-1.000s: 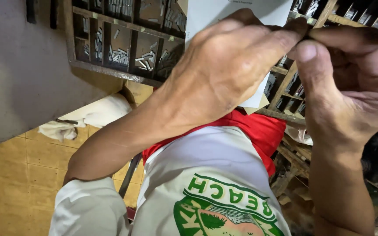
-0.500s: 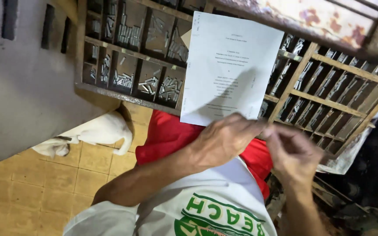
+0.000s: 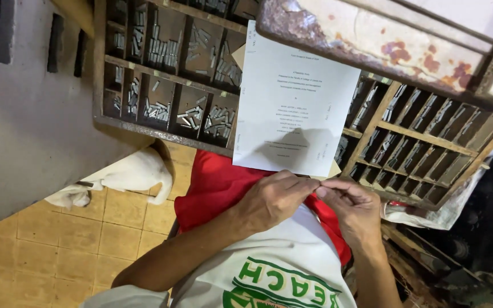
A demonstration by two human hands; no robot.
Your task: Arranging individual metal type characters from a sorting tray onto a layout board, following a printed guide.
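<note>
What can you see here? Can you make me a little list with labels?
left hand: left hand, fingertips pinched against the other hand's
right hand: right hand, fingertips meeting the left; anything between them is too small to tell
paper: white printed sheet leaning on the trays above the hands
trays: wooden trays split into small boxes, holding little metal pieces
floor: yellow tiles
animal: white animal lying on the tiles

Grey wall (image 3: 24,125), yellow tiled floor (image 3: 35,245) (worn), wooden compartment cases (image 3: 166,68).

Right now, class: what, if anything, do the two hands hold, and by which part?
Left hand and right hand meet fingertip to fingertip below the white sheet; anything pinched between them is too small to tell.
</note>
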